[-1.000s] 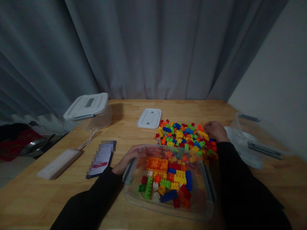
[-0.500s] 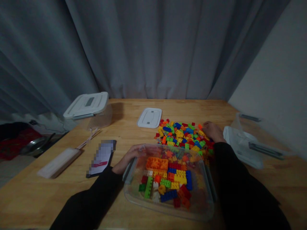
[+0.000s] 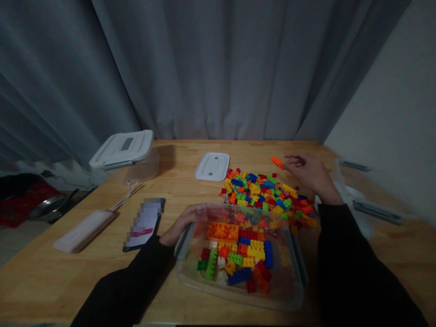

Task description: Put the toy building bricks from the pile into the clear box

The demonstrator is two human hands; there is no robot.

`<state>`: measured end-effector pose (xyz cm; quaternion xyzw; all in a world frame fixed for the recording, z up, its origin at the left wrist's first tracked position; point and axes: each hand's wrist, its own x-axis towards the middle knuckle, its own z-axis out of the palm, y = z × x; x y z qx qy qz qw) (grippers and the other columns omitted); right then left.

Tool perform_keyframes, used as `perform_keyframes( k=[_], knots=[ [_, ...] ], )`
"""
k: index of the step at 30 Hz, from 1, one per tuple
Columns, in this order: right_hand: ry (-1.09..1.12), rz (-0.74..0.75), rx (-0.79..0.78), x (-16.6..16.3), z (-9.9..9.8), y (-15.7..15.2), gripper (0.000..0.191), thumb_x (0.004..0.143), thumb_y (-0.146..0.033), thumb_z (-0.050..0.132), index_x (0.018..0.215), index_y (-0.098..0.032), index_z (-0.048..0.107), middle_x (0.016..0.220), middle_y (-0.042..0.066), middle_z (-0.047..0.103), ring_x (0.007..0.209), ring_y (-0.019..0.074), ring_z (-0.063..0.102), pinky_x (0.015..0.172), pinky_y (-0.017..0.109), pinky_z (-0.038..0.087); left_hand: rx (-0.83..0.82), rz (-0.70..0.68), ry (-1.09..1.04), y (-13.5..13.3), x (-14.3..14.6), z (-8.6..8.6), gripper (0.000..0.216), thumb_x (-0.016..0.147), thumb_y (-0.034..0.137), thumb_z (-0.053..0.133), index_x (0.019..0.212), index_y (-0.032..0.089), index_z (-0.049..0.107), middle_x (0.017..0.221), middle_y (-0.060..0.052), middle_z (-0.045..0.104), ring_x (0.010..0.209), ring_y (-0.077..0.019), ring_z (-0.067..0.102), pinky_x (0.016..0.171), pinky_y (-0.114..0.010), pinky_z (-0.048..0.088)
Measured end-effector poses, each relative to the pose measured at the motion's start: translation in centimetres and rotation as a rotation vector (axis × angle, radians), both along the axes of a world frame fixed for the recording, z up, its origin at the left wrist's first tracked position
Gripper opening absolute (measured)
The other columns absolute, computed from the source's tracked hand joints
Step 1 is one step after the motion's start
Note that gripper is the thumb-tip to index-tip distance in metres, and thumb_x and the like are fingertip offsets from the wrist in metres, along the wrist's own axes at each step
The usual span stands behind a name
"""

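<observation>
In my right hand [image 3: 304, 171] is a long orange toy brick [image 3: 277, 162], pinched at one end above the far right of a loose pile of colourful toy bricks [image 3: 259, 188]. A clear plastic box [image 3: 238, 299] stands close in front of me with several bricks inside, among them a large orange block [image 3: 223, 232] and a long green brick [image 3: 210, 265]. My left hand [image 3: 187, 220] grips the box's far left corner; some of its fingers show only blurrily through the plastic.
At the left are a closed clear box with a white lid [image 3: 124, 147], a phone [image 3: 145, 225] and a pale pouch [image 3: 85, 229] with a strap. A white lid [image 3: 212, 166] lies behind the pile. Another clear box [image 3: 356, 200] stands right, partly behind my right arm.
My right hand has lifted from the pile's right side, moving up and slightly right, with the orange brick now in its fingers. My left hand and the box stay in place.
</observation>
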<state>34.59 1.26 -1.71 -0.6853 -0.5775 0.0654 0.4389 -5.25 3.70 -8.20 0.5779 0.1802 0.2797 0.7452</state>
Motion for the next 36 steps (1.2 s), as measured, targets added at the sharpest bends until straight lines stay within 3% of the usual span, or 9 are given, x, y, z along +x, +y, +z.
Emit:
perform_keyframes(
  k=[4, 8, 11, 17, 23, 29, 36],
  knots=[
    [-0.014, 0.26, 0.035, -3.8, 3.0, -2.8, 0.036, 0.089, -0.044, 0.071, 0.116, -0.02, 0.072, 0.101, 0.007, 0.077, 0.086, 0.0198, 0.072, 0.078, 0.032, 0.058, -0.016, -0.022, -0.012, 0.1, -0.1, -0.4, 0.048, 0.08, 0.015, 0.056, 0.124, 0.016, 0.076, 0.124, -0.011, 0.078, 0.121, -0.0318, 0.069, 0.111, -0.044, 0.044],
    [-0.128, 0.507, -0.129, -7.2, 4.8, -5.4, 0.028, 0.09, -0.045, 0.071, 0.106, -0.022, 0.074, 0.103, 0.005, 0.077, 0.089, 0.0177, 0.072, 0.079, 0.029, 0.057, -0.013, -0.02, -0.008, 0.1, -0.1, -0.3, 0.046, 0.082, 0.018, 0.055, 0.123, 0.015, 0.077, 0.123, -0.013, 0.078, 0.121, -0.0323, 0.069, 0.112, -0.046, 0.044],
    [-0.135, 0.709, -0.255, -9.3, 5.0, -6.7, 0.024, 0.093, -0.039, 0.069, 0.109, -0.021, 0.073, 0.095, 0.002, 0.077, 0.078, 0.0134, 0.07, 0.073, 0.026, 0.055, -0.014, -0.018, 0.0, -0.1, 0.2, 0.3, 0.047, 0.081, 0.017, 0.056, 0.123, 0.015, 0.077, 0.127, -0.013, 0.077, 0.123, -0.0323, 0.068, 0.112, -0.046, 0.044],
    [-0.23, 1.047, -0.42, -12.6, 3.3, -7.7, 0.014, 0.092, -0.025, 0.067, 0.105, -0.02, 0.072, 0.095, 0.002, 0.075, 0.081, 0.0128, 0.067, 0.073, 0.024, 0.049, 0.032, -0.031, 0.013, 0.1, 0.1, 0.4, 0.045, 0.08, 0.018, 0.056, 0.119, 0.016, 0.079, 0.126, -0.013, 0.077, 0.122, -0.0344, 0.069, 0.112, -0.047, 0.044],
    [-0.393, 1.164, -0.567, -13.6, 1.6, -7.5, 0.014, 0.087, -0.024, 0.069, 0.1, -0.02, 0.071, 0.097, 0.002, 0.076, 0.087, 0.0168, 0.067, 0.078, 0.027, 0.046, 0.05, 0.01, 0.069, 0.6, -0.5, -0.8, 0.049, 0.08, 0.017, 0.056, 0.125, 0.016, 0.076, 0.127, -0.011, 0.077, 0.123, -0.034, 0.068, 0.115, -0.047, 0.041],
    [-0.416, 1.183, -0.67, -14.0, 0.6, -7.4, 0.01, 0.079, -0.016, 0.068, 0.089, -0.02, 0.07, 0.084, -0.001, 0.075, 0.078, 0.0147, 0.067, 0.072, 0.026, 0.045, 0.06, 0.025, 0.049, 0.4, -0.2, -0.3, 0.048, 0.079, 0.015, 0.054, 0.121, 0.017, 0.078, 0.126, -0.011, 0.078, 0.126, -0.0336, 0.066, 0.116, -0.046, 0.041],
    [-0.376, 1.23, -0.737, -14.8, -0.8, -7.3, 0.013, 0.075, -0.011, 0.065, 0.086, -0.017, 0.07, 0.077, -0.003, 0.071, 0.068, 0.011, 0.063, 0.06, 0.021, 0.042, 0.028, -0.052, -0.014, 0.1, 0.3, 0.5, 0.047, 0.081, 0.017, 0.055, 0.122, 0.017, 0.078, 0.13, -0.012, 0.075, 0.125, -0.0346, 0.067, 0.112, -0.046, 0.045]
  ],
)
